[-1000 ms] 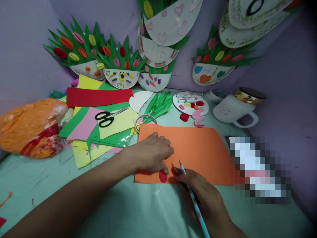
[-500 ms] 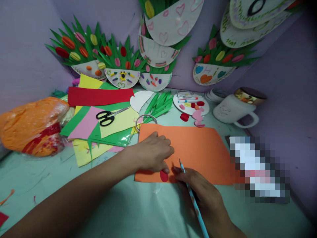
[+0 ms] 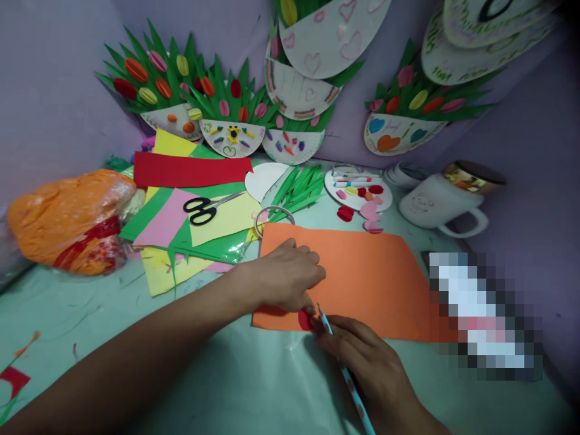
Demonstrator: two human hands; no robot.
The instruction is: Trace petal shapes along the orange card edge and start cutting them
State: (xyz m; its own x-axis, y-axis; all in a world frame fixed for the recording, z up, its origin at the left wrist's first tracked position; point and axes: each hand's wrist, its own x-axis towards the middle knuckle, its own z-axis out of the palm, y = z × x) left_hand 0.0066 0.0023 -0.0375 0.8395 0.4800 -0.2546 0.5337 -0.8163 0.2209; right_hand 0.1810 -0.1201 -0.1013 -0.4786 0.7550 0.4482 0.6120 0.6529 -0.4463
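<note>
A sheet of orange paper (image 3: 371,278) lies in front of me, with a small red paper oval (image 3: 305,320) on its lower left part. My left hand (image 3: 290,275) rests on the sheet, fingers curled, its thumb pressing the oval down. In my right hand (image 3: 371,359) is a light blue pencil (image 3: 351,386) with darker spots, gripped between thumb and fingers. Its tip is close to the oval's right upper edge; whether it touches the paper cannot be made out. The right fingers partly cover the oval's right side.
Black-handled scissors (image 3: 202,210) lie on coloured paper sheets at the left, near a bag of orange material (image 3: 67,220). Behind are green paper strips (image 3: 299,190) and a white plate (image 3: 383,202) with paper ovals. A mug (image 3: 430,202) and a blurred-out device (image 3: 484,314) are at right.
My right hand has brought the pencil tip down and left, closer to the red oval. My left hand keeps its hold. The whole view has shifted slightly.
</note>
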